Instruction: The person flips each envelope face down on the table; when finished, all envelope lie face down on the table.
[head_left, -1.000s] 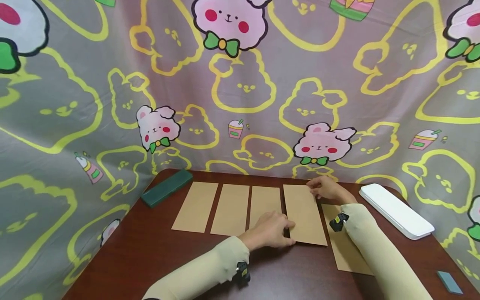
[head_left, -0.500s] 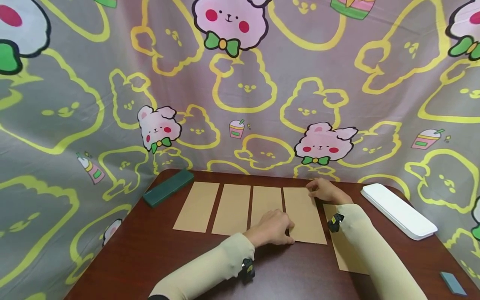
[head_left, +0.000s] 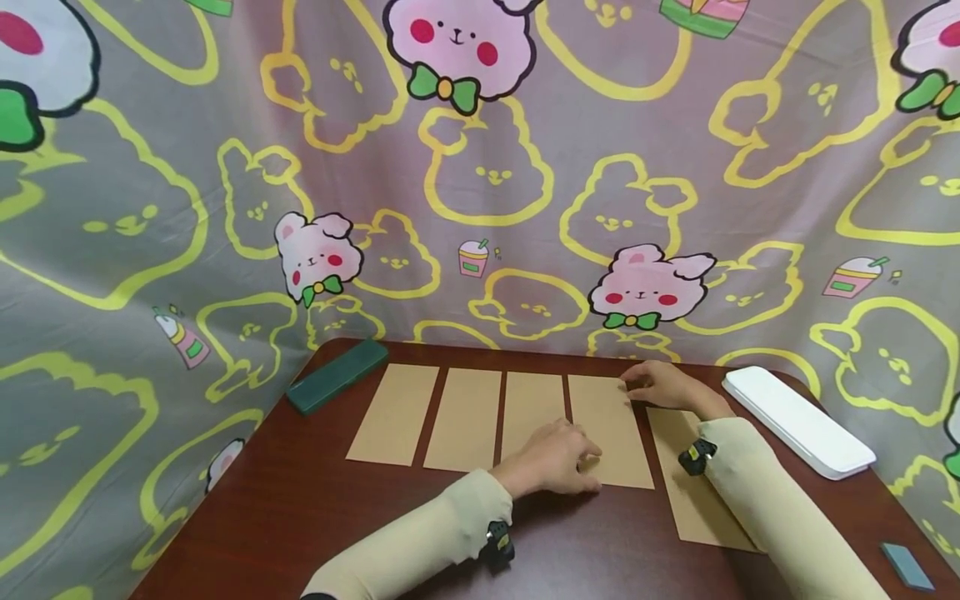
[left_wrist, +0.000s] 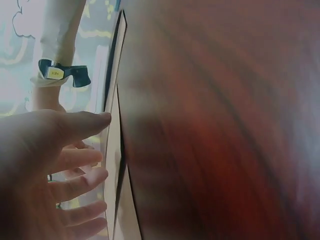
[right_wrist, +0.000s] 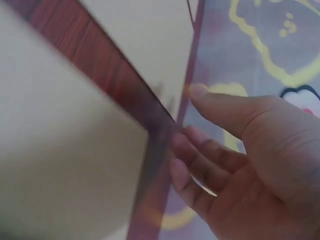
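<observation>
Several tan paper cards lie in a row on the table. My left hand (head_left: pixel 551 457) is over the near left corner of the fourth card (head_left: pixel 618 442), partly covering the third card (head_left: pixel 532 400). In the left wrist view its thumb and fingers are spread apart beside the card edges (left_wrist: pixel 114 165). At the fourth card's far right corner is my right hand (head_left: pixel 667 390), fingers loosely bent. The right wrist view shows its thumb and fingertips apart, pinching nothing; contact with the card is unclear. The rightmost card (head_left: pixel 693 492) sits lower, partly under my right forearm.
A dark green case (head_left: pixel 337 377) lies at the table's back left. On the right are a white case (head_left: pixel 798 423) and a small blue-grey block (head_left: pixel 907 567). A patterned cloth (head_left: pixel 495 250) hangs behind the brown table (head_left: pixel 247 517).
The fourth card has come down flat and slightly nearer, in line with the row. Both hands have loosened from it; the left has shifted slightly right, the right slightly right and nearer.
</observation>
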